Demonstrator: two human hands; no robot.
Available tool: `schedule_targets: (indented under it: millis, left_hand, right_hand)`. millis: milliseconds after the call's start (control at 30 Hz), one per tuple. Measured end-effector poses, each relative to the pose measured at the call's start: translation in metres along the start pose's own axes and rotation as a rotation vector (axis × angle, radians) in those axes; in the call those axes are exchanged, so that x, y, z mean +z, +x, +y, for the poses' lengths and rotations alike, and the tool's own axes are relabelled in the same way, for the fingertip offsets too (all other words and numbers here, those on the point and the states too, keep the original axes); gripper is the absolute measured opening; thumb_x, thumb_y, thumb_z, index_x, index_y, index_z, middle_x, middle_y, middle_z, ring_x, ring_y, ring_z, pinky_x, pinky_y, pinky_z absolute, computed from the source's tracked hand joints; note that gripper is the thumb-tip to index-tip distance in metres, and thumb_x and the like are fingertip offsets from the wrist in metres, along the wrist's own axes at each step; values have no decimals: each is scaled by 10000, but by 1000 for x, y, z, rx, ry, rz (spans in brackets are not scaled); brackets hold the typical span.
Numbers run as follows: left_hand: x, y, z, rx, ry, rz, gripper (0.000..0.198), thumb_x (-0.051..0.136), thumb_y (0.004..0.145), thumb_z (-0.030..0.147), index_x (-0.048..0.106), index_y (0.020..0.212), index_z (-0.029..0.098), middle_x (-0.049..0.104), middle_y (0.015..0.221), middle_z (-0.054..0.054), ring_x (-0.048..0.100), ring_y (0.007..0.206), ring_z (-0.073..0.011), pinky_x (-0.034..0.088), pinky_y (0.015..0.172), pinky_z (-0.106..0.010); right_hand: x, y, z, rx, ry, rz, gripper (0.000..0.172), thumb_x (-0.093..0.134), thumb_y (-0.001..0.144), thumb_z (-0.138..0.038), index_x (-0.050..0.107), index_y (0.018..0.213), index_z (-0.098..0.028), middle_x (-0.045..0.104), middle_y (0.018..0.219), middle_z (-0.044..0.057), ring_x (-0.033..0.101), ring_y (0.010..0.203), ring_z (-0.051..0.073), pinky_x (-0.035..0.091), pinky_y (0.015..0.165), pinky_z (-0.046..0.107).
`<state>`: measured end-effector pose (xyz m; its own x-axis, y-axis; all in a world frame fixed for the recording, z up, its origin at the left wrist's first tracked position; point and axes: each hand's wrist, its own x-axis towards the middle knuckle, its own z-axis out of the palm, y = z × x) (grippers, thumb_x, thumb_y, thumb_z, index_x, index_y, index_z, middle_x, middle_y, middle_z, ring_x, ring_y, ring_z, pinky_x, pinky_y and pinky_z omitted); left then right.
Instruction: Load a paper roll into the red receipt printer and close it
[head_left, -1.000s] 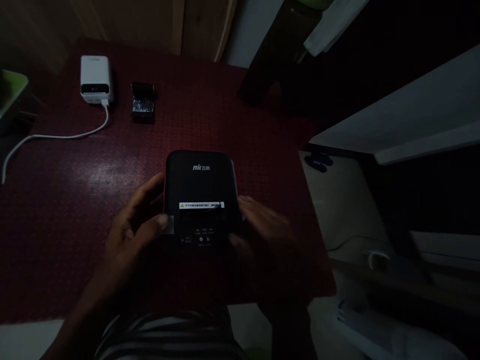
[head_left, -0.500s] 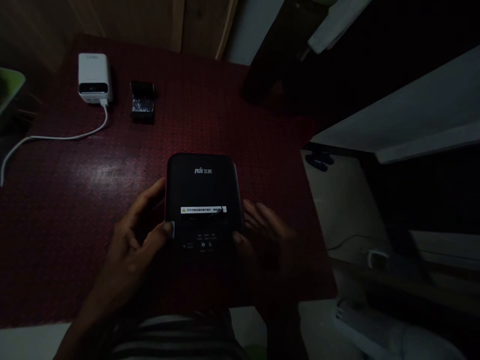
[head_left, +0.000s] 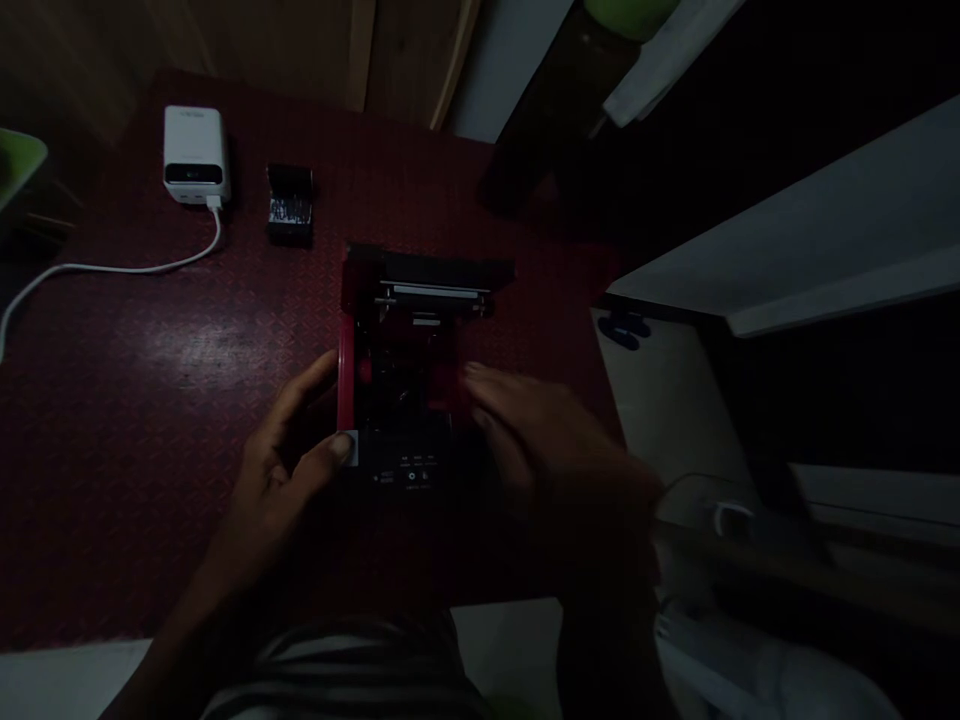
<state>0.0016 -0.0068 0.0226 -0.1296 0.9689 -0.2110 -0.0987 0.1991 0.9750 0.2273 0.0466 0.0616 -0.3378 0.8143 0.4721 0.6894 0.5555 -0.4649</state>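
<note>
A small black and red label printer (head_left: 412, 470) stands on the table in front of me with its lid (head_left: 427, 268) raised. Its dark inner bay (head_left: 405, 385) is exposed, and a light bar (head_left: 435, 291) shows under the lid. My left hand (head_left: 289, 455) grips the printer's left side, thumb on the pale sticker at the front corner and fingers along the red wall. My right hand (head_left: 540, 440) is at the right edge, fingers stretched toward the bay, with nothing seen in them. The dim light hides whether its fingertips touch the printer.
On the dark red patterned table (head_left: 202, 400) stands a white power bank (head_left: 195, 155) with a white cable (head_left: 127, 269). Beside it lies a small black roll-like piece (head_left: 290, 207). A dark bottle with a green lid (head_left: 630, 15) stands at the back right. Slippers (head_left: 624, 330) lie on the floor.
The printer's lid has swung up from closed, exposing the inside. My right hand has moved up and inward to the right edge; my left hand keeps its grip.
</note>
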Motion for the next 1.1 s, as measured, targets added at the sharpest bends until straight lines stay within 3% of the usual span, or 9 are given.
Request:
schedule_targets:
  millis: [100,200,300,500,667,800,1000,1100]
  left_hand:
    - [-2,1,-6,39,-4,4,630,767,1049,477,614,1654,390,600,1729,-36,511,1642,-398,430,1366,-597]
    - [-3,2,-10,66,-7,-2,631,753,1066,464,597,1669,364,587,1739,-53,507,1648,-384,405,1380,-589]
    - [-3,1,-12,73,-17,-14,630,752,1070,469,591,1670,357,574,1750,-59,489,1661,-378,385,1387,-593]
    - [-2,1,-10,50,-3,10,664,770,1051,500,591,1668,336,556,1762,-73,470,1672,-378,373,1387,-578]
    - [-2,1,-10,39,-18,7,666,773,1042,500,596,1667,349,560,1758,-74,480,1666,-389,408,1367,-569]
    - [-2,0,-9,39,-11,7,658,766,1046,497,598,1663,342,550,1766,-71,465,1677,-380,390,1381,-566]
    - [-1,1,-7,62,-2,18,631,765,1049,495,618,1641,337,583,1736,-75,519,1637,-384,420,1367,-570]
    - [-1,1,-8,50,-19,5,622,760,1058,494,610,1647,360,593,1728,-61,531,1627,-378,454,1348,-557]
  right_hand:
    - [10,39,-3,-126,-67,-292,378,541,1100,-38,819,1272,-227,869,1289,93,826,1183,282,674,1057,472]
    - [29,68,-10,-62,-237,-609,369,558,1076,-13,796,1293,-193,860,1258,138,828,1115,311,674,960,458]
    - [41,80,-17,-13,-346,-731,420,567,1058,12,737,1383,-193,856,1212,140,844,1026,300,653,850,399]
    - [41,82,-20,-28,-388,-768,399,585,1042,22,732,1345,-192,848,1205,135,854,1011,307,632,786,380]
    - [43,83,-14,-63,-393,-778,373,640,981,42,749,1248,-195,853,1079,126,838,842,283,564,646,337]
    - [42,84,-13,-21,-330,-763,321,650,979,5,768,1214,-180,844,1060,135,820,859,290,571,684,352]
    - [25,69,-13,-48,-212,-592,325,682,956,-45,756,1226,-210,824,1081,89,790,975,283,614,833,388]
    - [6,53,-10,-107,-114,-391,255,673,952,-74,753,1147,-217,826,1091,76,786,998,272,623,842,389]
